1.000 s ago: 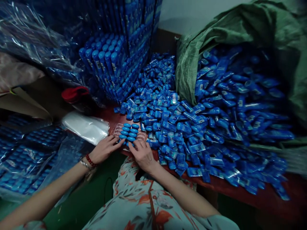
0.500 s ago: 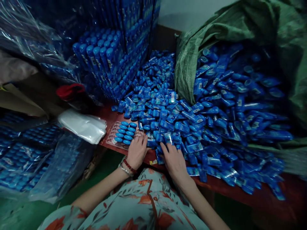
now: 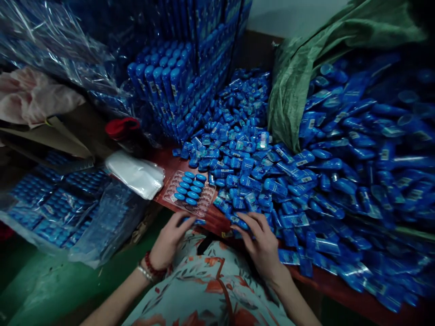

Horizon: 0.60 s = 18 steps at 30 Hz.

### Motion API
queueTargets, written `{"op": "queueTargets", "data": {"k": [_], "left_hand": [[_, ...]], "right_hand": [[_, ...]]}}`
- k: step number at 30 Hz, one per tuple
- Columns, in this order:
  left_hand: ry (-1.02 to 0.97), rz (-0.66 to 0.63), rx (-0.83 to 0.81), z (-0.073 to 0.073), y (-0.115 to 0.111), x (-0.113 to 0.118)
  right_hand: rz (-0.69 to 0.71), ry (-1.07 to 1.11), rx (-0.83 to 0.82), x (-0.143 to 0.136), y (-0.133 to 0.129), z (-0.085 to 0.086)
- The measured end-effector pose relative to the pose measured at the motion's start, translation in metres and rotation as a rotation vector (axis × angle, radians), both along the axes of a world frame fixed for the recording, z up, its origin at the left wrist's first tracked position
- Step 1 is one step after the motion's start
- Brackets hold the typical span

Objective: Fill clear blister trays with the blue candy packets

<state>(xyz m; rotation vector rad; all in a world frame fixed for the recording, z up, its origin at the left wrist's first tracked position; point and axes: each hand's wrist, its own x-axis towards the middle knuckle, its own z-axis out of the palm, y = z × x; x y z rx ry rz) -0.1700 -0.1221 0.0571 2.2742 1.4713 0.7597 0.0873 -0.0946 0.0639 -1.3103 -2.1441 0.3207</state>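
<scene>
My left hand (image 3: 171,237) is at the table's front edge, fingers curled around a small blue bottle (image 3: 200,222) that is mostly hidden behind them. Thumb and fingers of my right hand (image 3: 260,240) close on another blue bottle (image 3: 239,221) at the near side of a heap. Between and beyond the hands lies a clear plastic tray (image 3: 169,192) with moulded cells. Two rows of blue bottles (image 3: 193,195) stand in its middle, their rounded tops facing up. The loose heap of blue bottles (image 3: 249,167) begins right beside the tray.
A green woven sack (image 3: 288,99) spills more bottles at the right. Stacked bottle packs (image 3: 163,77) rise behind the tray. Clear plastic bags (image 3: 136,174) and a red-lidded container (image 3: 122,128) are on the left. Wrapped packs (image 3: 61,199) sit lower, above the green floor (image 3: 44,285).
My left hand has drawn back from the tray toward my body and left. My right hand has pulled back from the heap with a bottle. The view has shifted left.
</scene>
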Motion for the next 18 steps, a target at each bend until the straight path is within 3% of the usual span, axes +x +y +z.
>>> {"op": "queueTargets", "data": {"k": [5,7,10,13,18], "left_hand": [[0.027,0.104,0.147,-0.014,0.015,-0.055],[0.014,0.056,0.197,-0.024,0.026,-0.063],[0.038,-0.096,0.25,-0.033,0.036,-0.069],[0.066,-0.233,0.294,-0.03,0.041,-0.074],[0.169,-0.404,0.277,-0.017,0.051,-0.073]], "right_hand": [[0.16,0.259,-0.139,-0.058,0.005,-0.024],[0.232,0.257,-0.085,-0.076,0.011,-0.038],[0.326,0.086,0.11,-0.09,0.02,-0.048],[0.354,-0.153,0.221,-0.096,0.024,-0.042],[0.336,-0.399,0.19,-0.111,0.022,-0.021]]}}
